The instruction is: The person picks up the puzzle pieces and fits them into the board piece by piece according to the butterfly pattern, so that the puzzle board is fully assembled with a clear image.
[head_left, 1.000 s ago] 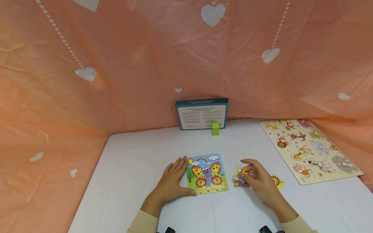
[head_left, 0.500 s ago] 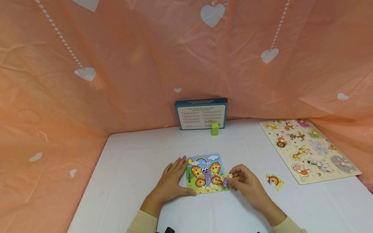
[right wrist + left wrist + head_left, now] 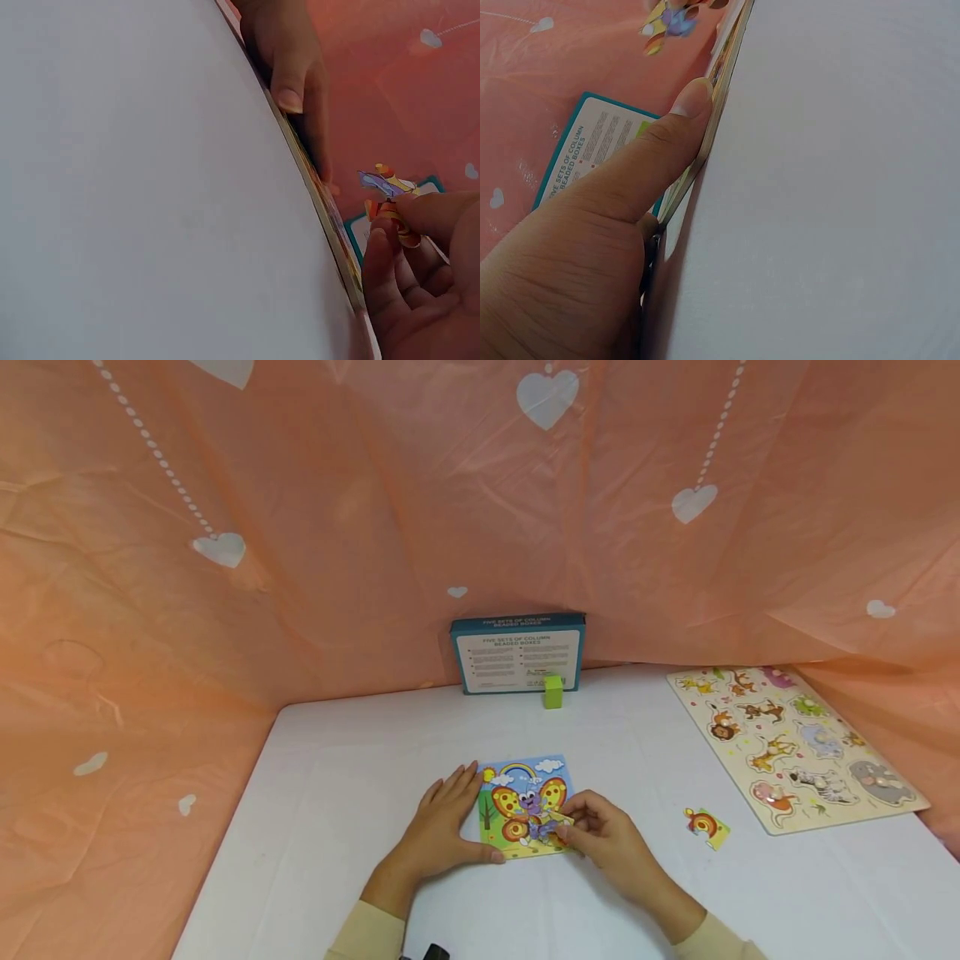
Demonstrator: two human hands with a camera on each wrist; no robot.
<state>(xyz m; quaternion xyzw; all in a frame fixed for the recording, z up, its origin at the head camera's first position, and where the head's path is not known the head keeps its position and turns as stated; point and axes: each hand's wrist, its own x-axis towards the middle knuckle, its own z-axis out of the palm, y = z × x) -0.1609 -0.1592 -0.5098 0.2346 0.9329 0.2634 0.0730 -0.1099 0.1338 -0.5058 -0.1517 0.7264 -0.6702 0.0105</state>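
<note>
A square butterfly picture puzzle board (image 3: 551, 766) lies on the white table. My left hand (image 3: 442, 822) rests along its left side with straight fingers, the thumb touching the lower left corner. In the left wrist view that thumb lies against the board's edge (image 3: 718, 124). Over the lower right part of the board, my right hand (image 3: 611, 843) pinches a puzzle piece (image 3: 386, 182), coloured purple, yellow and orange, between thumb and fingers. The piece hides part of the butterfly. Further right lies a loose pile of puzzle pieces (image 3: 707, 828) with an orange ring pattern; their number is unclear.
An animal peg puzzle board (image 3: 802, 752) lies at the right of the table. At the back a teal-edged box (image 3: 517, 656) stands against the orange heart-patterned sheet (image 3: 360, 527), with a green block (image 3: 552, 692) in front.
My right hand has moved left with the puzzle piece, from the table beside the board to over its lower right part. The left hand has stayed put.
</note>
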